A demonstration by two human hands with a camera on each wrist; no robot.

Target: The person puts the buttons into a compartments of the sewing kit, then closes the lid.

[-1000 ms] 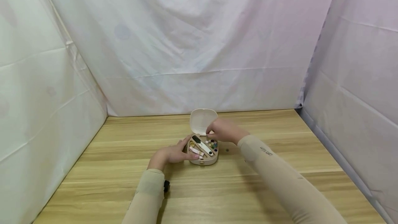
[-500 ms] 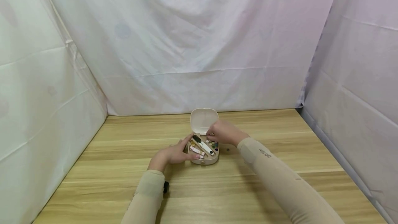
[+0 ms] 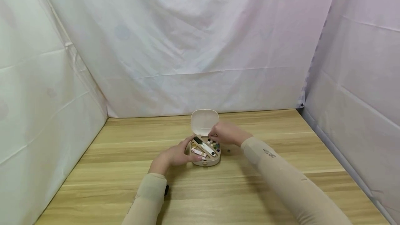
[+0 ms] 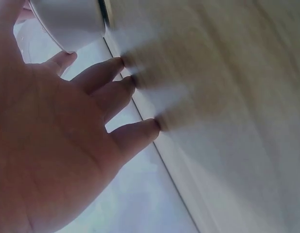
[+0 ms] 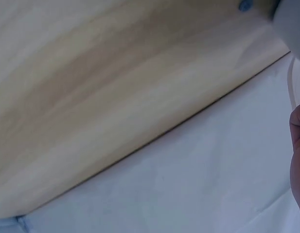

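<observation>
A small cream sewing box [image 3: 205,163] stands on the table with its lid [image 3: 204,121] raised at the back. Inside lie a long black-and-white tool [image 3: 206,147], a yellow ring [image 3: 194,145], a pinkish-white piece [image 3: 199,153] and several coloured buttons [image 3: 214,145]. My left hand [image 3: 175,155] holds the box's left side between thumb and index finger; in the left wrist view its other fingers reach out past the box wall. My right hand [image 3: 227,132] is over the box's back right part, fingers bent down by the buttons. What its fingertips touch is hidden.
One loose dark button [image 3: 228,151] lies on the wooden table [image 3: 200,193], right of the box. White cloth [image 3: 200,44] hangs behind the table and on both sides.
My right hand makes small movements over the buttons, and a dark button now shows beside its fingertips. The left hand keeps its hold on the box.
</observation>
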